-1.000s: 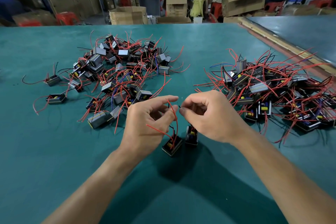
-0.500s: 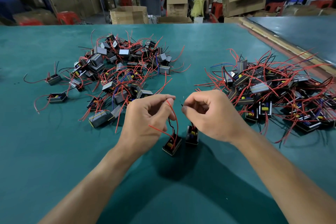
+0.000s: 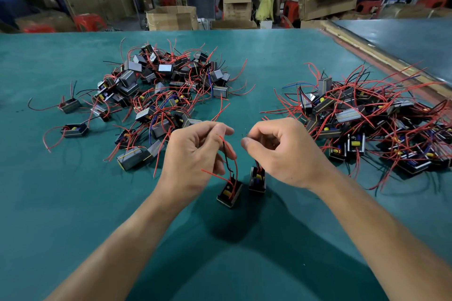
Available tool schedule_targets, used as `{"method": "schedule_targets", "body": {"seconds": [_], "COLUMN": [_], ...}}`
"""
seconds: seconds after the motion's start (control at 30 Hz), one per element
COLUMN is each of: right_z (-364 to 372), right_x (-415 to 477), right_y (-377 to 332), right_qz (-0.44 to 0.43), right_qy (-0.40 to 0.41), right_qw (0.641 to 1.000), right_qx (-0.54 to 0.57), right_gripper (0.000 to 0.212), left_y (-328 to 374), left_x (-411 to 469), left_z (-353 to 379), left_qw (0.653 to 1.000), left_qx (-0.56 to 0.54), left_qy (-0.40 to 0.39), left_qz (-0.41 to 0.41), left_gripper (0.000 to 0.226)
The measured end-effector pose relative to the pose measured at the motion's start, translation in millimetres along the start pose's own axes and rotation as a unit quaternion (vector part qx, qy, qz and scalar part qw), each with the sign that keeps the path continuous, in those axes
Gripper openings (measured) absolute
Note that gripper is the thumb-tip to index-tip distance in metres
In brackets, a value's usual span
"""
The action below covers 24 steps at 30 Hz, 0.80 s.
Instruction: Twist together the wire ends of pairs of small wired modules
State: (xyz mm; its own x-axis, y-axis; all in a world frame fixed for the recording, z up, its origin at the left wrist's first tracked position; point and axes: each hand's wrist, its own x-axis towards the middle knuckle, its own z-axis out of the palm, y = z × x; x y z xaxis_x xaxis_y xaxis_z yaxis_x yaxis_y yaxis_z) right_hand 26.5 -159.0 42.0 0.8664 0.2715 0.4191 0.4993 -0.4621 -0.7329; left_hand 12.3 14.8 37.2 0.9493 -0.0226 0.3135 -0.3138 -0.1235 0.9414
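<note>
Two small black modules hang just above the green table, side by side: the left module [image 3: 229, 193] with red and black wires, and the right module [image 3: 257, 179]. My left hand [image 3: 193, 156] pinches the left module's wires, which run up between its fingers. My right hand [image 3: 281, 151] has its fingers curled and pinches the thin wires of the right module. A gap of a few centimetres separates the two hands' fingertips. The wire ends inside the right hand are hidden.
A heap of modules with red wires [image 3: 161, 90] lies at the left back, with three loose ones [image 3: 73, 129] further left. Another heap [image 3: 371, 120] lies at the right. The table's wooden edge [image 3: 381, 56] runs along the right. Boxes and people stand beyond the table.
My hands have drawn slightly apart, so the fingertips that met a second ago now have a gap between them. The two modules still hang in about the same place.
</note>
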Motion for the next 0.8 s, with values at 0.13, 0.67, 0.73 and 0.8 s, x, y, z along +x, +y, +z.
{"method": "schedule_targets", "body": {"seconds": [0.13, 0.67, 0.73, 0.8], "right_z": [-0.1, 0.5, 0.0, -0.4], "right_x": [-0.1, 0.6, 0.0, -0.3], "right_y": [1.2, 5.6, 5.0, 3.5], "right_qz": [0.001, -0.001, 0.003, 0.011], "right_qy": [-0.001, 0.010, 0.010, 0.014], "right_qw": [1.000, 0.999, 0.999, 0.998], "right_qx": [-0.001, 0.040, 0.044, 0.053], "right_gripper": [0.027, 0.009, 0.010, 0.010], "left_y": [4.2, 6.4, 6.5, 6.7], "left_x": [3.1, 4.8, 4.5, 4.3], "left_z": [-2.6, -8.2, -8.1, -7.5], "left_qw": [0.995, 0.978, 0.977, 0.978], "left_qx": [-0.079, -0.137, -0.138, -0.132], "left_qy": [-0.021, -0.058, -0.064, -0.060], "left_qz": [-0.063, -0.144, -0.151, -0.153], "left_gripper": [0.032, 0.022, 0.020, 0.019]}}
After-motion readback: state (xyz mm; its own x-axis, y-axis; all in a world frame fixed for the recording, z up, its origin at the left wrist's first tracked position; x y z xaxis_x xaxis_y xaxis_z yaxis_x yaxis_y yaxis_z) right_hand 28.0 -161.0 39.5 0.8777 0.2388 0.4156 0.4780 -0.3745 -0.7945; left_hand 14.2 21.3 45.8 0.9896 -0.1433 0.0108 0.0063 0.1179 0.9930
